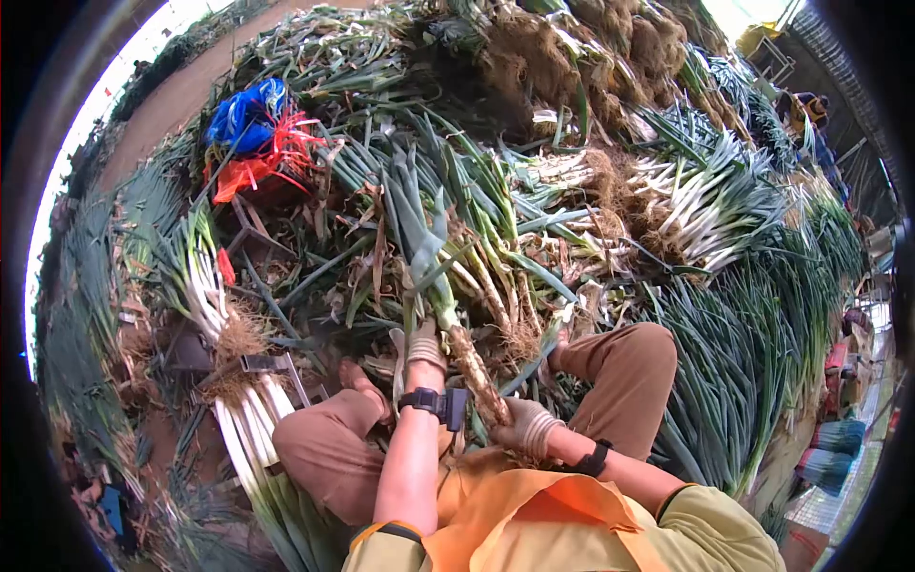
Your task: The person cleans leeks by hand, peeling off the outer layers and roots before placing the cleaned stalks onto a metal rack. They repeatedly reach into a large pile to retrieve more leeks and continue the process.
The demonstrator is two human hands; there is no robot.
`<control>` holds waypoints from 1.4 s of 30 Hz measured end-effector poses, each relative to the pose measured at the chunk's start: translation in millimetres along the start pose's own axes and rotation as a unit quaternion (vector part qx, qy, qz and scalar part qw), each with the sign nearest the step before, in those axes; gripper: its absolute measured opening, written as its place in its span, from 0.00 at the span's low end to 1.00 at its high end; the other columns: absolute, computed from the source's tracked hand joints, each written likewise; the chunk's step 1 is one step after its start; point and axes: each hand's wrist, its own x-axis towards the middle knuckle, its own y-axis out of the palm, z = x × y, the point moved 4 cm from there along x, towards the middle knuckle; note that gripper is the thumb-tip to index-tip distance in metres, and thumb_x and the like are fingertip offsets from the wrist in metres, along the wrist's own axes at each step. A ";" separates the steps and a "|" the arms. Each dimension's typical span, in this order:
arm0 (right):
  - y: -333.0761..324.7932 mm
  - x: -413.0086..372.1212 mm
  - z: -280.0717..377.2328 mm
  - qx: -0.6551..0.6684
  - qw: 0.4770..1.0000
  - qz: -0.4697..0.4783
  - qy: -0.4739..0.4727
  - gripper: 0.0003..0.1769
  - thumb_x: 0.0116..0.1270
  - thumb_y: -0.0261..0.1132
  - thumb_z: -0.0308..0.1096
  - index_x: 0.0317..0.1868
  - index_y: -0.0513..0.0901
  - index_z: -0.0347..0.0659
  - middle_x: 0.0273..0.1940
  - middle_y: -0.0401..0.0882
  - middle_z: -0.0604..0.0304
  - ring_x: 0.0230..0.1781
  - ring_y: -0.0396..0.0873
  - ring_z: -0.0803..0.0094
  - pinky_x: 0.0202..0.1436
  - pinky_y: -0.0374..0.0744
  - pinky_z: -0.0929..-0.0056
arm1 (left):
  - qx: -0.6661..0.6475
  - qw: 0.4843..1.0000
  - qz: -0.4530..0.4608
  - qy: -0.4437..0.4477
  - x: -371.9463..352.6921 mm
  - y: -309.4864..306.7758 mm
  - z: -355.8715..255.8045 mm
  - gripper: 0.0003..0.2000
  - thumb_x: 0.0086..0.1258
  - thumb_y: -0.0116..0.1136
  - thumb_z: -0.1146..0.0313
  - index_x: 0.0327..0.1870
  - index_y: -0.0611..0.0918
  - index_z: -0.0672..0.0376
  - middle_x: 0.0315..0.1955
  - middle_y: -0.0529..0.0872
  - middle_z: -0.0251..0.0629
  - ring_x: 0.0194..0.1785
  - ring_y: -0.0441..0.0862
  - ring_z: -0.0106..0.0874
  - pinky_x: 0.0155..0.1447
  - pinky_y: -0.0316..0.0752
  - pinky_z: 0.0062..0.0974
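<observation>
Soft, even daylight fills the scene, with a blown-out white strip along the far left rim. Shadows are shallow, darkest under the brown matted root clumps (534, 57) at the far side. The muddy white-and-green leek stalk (467, 357) at near centre is sharp. Fisheye distortion bends and smears the edges inside a black vignette.

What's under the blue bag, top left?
Red twine spills from beneath the blue bag, both lying on green onion leaves. Anything directly under the bag is covered.
</observation>
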 end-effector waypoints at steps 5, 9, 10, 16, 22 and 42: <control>-44.8 -21.5 47.2 0.025 0.994 -0.089 -0.055 0.23 0.45 0.65 0.40 0.40 0.72 0.37 0.30 0.77 0.43 0.33 0.76 0.48 0.37 0.74 0.60 | -0.136 0.979 0.153 -0.014 -35.6 7.1 -1.9 0.19 0.63 0.46 0.54 0.48 0.74 0.57 0.38 0.78 0.42 0.37 0.76 0.36 0.40 0.71 0.38; -76.3 13.3 58.7 -0.184 0.966 -0.165 -0.075 0.21 0.48 0.63 0.40 0.39 0.69 0.39 0.23 0.75 0.43 0.27 0.75 0.45 0.31 0.73 0.54 | 0.394 0.904 0.158 0.056 -87.9 -33.6 36.7 0.16 0.64 0.45 0.57 0.47 0.75 0.56 0.39 0.78 0.43 0.37 0.77 0.37 0.40 0.72 0.40; -75.4 20.2 59.3 -0.210 0.961 -0.162 -0.075 0.20 0.49 0.62 0.39 0.40 0.68 0.37 0.25 0.76 0.41 0.28 0.76 0.45 0.32 0.73 0.54 | 0.500 0.851 0.132 0.090 -86.1 -47.1 44.5 0.15 0.64 0.45 0.58 0.46 0.75 0.55 0.39 0.78 0.43 0.37 0.77 0.37 0.41 0.72 0.40; -21.0 40.1 12.8 -0.162 0.977 -0.100 0.095 0.30 0.65 0.39 0.49 0.40 0.76 0.27 0.33 0.78 0.40 0.38 0.77 0.47 0.45 0.73 0.58 | 0.260 0.956 0.068 0.118 11.1 -49.5 -10.7 0.13 0.61 0.48 0.59 0.43 0.76 0.55 0.37 0.78 0.43 0.37 0.77 0.37 0.39 0.73 0.39; 11.5 -3.0 16.3 -0.346 0.929 -0.119 -0.044 0.17 0.63 0.48 0.30 0.50 0.68 0.28 0.23 0.79 0.46 0.20 0.78 0.56 0.19 0.74 0.62 | 0.250 0.955 -0.100 0.123 11.7 -24.5 -28.8 0.30 0.50 0.59 0.47 0.44 0.77 0.68 0.36 0.82 0.51 0.38 0.80 0.41 0.44 0.71 0.32; -23.3 41.7 33.5 -0.051 0.991 -0.117 -0.042 0.30 0.42 0.68 0.43 0.47 0.73 0.41 0.34 0.78 0.46 0.34 0.76 0.52 0.38 0.74 0.64 | 0.675 0.717 0.012 0.172 -33.3 -79.8 68.8 0.13 0.61 0.52 0.62 0.45 0.78 0.55 0.29 0.80 0.38 0.27 0.74 0.24 0.34 0.71 0.26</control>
